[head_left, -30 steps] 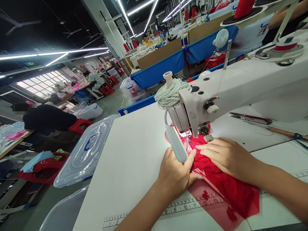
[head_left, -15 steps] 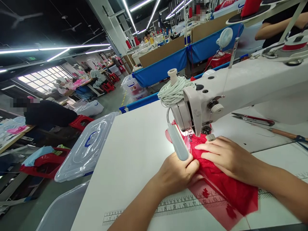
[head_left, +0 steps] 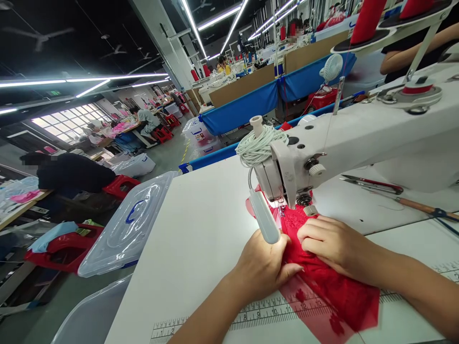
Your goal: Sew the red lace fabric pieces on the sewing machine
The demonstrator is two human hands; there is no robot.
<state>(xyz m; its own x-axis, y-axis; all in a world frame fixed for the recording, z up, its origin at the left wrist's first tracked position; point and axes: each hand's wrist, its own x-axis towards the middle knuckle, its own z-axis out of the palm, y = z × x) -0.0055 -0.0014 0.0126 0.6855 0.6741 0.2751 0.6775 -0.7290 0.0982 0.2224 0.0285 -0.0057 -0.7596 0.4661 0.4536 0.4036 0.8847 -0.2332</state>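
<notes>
A piece of red lace fabric (head_left: 322, 274) with a sheer printed border lies under the needle of a white sewing machine (head_left: 344, 138). My left hand (head_left: 263, 265) rests at the fabric's left edge, its thumb spread from the index finger; the other fingertips are hidden. A grey lamp (head_left: 265, 217) on a bent neck partly covers that hand. On the fabric's right side, just in front of the presser foot (head_left: 282, 210), my right hand (head_left: 332, 241) has its fingers curled and closed on the cloth.
Thread snips (head_left: 373, 184) and a wooden-handled tool (head_left: 419, 205) lie right of the machine head. Pale cord (head_left: 260, 145) is coiled on top. A printed ruler (head_left: 251, 315) runs along the table's front. A lidded plastic box (head_left: 129, 215) stands left; co-workers sit beyond.
My right hand's fingers have gone from stretched out to curled on the fabric. My left thumb has moved away from the index finger. The view has shifted slightly.
</notes>
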